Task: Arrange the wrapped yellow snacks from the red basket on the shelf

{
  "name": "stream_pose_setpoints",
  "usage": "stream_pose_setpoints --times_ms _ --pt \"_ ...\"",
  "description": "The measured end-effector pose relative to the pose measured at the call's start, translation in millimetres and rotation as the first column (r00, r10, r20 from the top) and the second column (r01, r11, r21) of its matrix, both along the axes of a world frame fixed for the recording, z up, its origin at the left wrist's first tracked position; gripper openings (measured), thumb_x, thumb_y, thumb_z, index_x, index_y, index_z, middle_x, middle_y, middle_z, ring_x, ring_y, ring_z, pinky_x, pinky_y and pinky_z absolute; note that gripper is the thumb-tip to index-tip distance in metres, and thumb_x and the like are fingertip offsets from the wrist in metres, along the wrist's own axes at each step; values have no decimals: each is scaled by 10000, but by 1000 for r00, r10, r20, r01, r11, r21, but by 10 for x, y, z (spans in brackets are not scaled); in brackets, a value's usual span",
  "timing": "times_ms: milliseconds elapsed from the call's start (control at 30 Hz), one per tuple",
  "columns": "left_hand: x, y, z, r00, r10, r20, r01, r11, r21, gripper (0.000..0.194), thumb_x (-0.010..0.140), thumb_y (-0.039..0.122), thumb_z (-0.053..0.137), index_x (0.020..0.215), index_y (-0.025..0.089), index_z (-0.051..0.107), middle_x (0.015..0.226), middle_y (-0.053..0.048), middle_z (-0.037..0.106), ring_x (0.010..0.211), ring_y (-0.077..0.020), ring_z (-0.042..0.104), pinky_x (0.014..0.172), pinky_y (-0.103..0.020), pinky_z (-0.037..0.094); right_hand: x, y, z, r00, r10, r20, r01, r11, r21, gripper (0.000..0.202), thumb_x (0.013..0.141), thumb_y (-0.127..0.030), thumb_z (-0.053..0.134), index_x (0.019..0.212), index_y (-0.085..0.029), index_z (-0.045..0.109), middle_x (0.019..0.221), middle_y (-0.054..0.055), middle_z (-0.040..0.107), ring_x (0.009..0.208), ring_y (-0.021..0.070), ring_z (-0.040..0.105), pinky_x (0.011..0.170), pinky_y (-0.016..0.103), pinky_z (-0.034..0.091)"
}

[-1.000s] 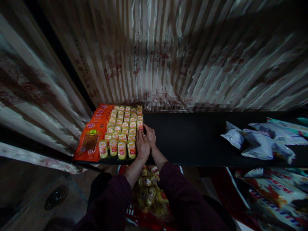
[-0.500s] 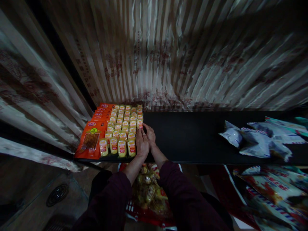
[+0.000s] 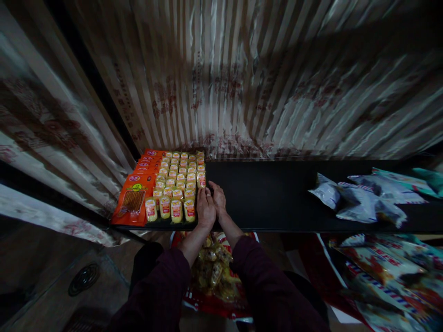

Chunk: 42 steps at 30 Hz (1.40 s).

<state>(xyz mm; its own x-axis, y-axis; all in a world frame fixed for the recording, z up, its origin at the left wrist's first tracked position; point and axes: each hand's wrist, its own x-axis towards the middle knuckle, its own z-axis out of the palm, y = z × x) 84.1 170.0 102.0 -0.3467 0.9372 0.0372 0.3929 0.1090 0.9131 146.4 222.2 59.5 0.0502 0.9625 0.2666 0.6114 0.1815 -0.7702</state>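
Note:
Rows of small yellow wrapped packets [image 3: 176, 210] stand on the left part of a black shelf [image 3: 259, 196]. Orange snack bags [image 3: 133, 200] lie overlapped along their left side. Beside the right edge of the rows is my left hand [image 3: 206, 206], its fingers pointing forward and close together near the packets. Touching it on the right, my right hand [image 3: 218, 198] has its fingers bent toward the end packet. Whatever the fingertips may hold is too small and dark to make out.
Silver and white bags [image 3: 360, 202] lie on the shelf's right part. Below the shelf, a red basket [image 3: 190, 302] holds wrapped items, and large printed bags [image 3: 391, 272] sit at the lower right. Striped plastic sheeting [image 3: 224, 92] hangs behind the shelf.
The view has shifted slightly. My hands have drawn back a little toward the shelf's front edge, and more of the right-column packet shows above my fingers.

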Motion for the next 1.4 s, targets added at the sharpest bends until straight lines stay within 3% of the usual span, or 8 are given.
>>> stream_pose_setpoints --times_ms 400,600,967,1100,1200,1267,1400 --pt "-28 -399 -35 998 -47 40 48 998 -32 424 888 305 309 1186 123 549 1258 -135 562 1183 -199 494 1045 -327 331 22 -474 27 995 51 -87 -49 999 22 334 783 -180 442 1055 -168 636 1058 83 645 972 188 590 906 336 465" --pt "13 -749 -15 995 -52 83 56 997 -48 449 885 307 295 1203 96 531 1252 -147 562 1176 -198 498 1031 -310 333 44 -848 52 981 114 -155 -114 993 11 382 724 -116 442 1039 -192 643 1036 56 657 938 174 601 888 321 477" --pt "24 -1330 -135 993 -115 13 115 993 3 401 862 255 302 1142 141 564 1176 -129 596 1108 -198 523 1000 -337 360 71 -1410 -93 962 106 -251 -105 994 17 388 672 -111 395 928 -195 674 936 37 672 893 167 595 889 328 490" --pt "11 -1505 -235 987 -162 9 162 986 -49 435 870 265 264 1157 112 554 1195 -142 592 1123 -197 523 998 -326 363 84 -1632 -131 957 124 -262 -132 991 -11 386 670 -116 402 937 -184 673 954 46 676 906 175 600 876 332 492" --pt "-16 -1616 -357 977 -212 -5 208 964 -167 446 867 247 263 1185 111 545 1215 -130 595 1133 -191 529 1002 -304 358 76 -1821 -190 970 115 -215 -137 987 -87 365 696 -120 401 930 -165 677 944 69 679 903 188 607 875 330 490" --pt "-52 -1679 -467 961 -273 -41 253 931 -262 441 868 236 266 1180 114 552 1207 -125 603 1126 -183 539 994 -284 361 83 -1947 -271 986 92 -138 -114 980 -163 355 717 -114 394 917 -161 683 935 84 683 909 197 608 878 327 481" --pt "-173 -1802 -748 876 -439 -200 301 822 -483 371 857 197 316 1066 127 613 1163 -126 628 1106 -179 555 977 -276 366 177 -2196 -546 983 161 93 -115 918 -379 332 760 -99 408 920 -158 693 952 118 695 909 209 626 848 304 473"
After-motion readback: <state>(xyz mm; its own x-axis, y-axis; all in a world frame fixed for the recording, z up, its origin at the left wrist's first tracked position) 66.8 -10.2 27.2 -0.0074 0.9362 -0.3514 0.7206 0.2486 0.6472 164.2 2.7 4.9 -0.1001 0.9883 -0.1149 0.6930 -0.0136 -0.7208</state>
